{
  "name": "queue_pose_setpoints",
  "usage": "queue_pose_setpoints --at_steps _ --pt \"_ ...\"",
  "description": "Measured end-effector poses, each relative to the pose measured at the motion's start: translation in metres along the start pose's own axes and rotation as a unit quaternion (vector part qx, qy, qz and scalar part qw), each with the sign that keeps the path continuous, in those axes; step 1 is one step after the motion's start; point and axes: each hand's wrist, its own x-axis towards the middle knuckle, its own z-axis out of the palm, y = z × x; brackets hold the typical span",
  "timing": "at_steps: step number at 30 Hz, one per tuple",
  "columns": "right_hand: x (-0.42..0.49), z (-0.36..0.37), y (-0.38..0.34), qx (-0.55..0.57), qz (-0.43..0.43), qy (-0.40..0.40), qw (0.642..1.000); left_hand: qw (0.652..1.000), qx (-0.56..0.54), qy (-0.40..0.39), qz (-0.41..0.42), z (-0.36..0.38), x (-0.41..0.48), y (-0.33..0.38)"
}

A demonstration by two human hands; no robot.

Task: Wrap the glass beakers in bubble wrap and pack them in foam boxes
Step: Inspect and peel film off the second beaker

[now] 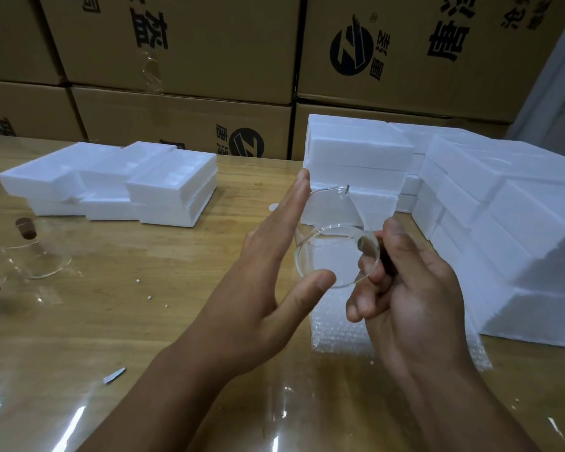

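Wooden desk [177, 321] before stacked cartons [183, 44], foam boxes [356, 151] at back | right hand [415, 288] grips glass beaker [336, 256] by its dark handle, raised over bubble wrap [336, 331], likely for wrapping | left hand [258, 272] flat, fingers straight, steadying beaker's side, gripping nothing

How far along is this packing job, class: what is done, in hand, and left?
Done: only setup; a bubble wrap sheet lies flat on the table, and foam boxes stand stacked. In hand: the right hand grips a bare glass beaker above the sheet, the left hand open beside it. Left: wrapping it, wrapping the second beaker at far left, and boxing both.
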Motion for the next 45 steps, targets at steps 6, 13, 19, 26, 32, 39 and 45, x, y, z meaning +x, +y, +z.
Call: queue_pose_setpoints --at_steps 6,13,19,26,32,39,45 --pt "-0.003 0.002 0.003 -0.046 -0.046 -0.016 0.998 0.998 0.018 0.052 -0.006 0.002 -0.001 -0.001" --pt "-0.006 0.005 0.008 -0.072 -0.065 -0.017 0.995 0.994 0.023 0.108 -0.007 0.004 -0.002 -0.004" --pt "-0.007 0.006 0.008 -0.076 -0.070 -0.033 0.994 0.988 -0.009 0.153 -0.004 0.005 -0.001 -0.005" --pt "-0.006 0.005 0.005 -0.059 -0.070 -0.023 0.996 0.987 -0.055 0.148 -0.009 0.006 -0.001 -0.005" --pt "0.001 -0.003 0.003 -0.099 -0.113 -0.019 0.988 0.986 -0.133 0.092 -0.043 0.009 0.000 -0.006" --pt "-0.001 -0.003 0.003 -0.295 -0.213 -0.039 0.931 0.969 -0.189 0.105 -0.118 0.018 0.002 -0.005" --pt "-0.003 -0.003 0.007 -0.392 -0.247 -0.058 0.884 0.946 -0.213 0.165 -0.178 0.024 0.003 -0.003"
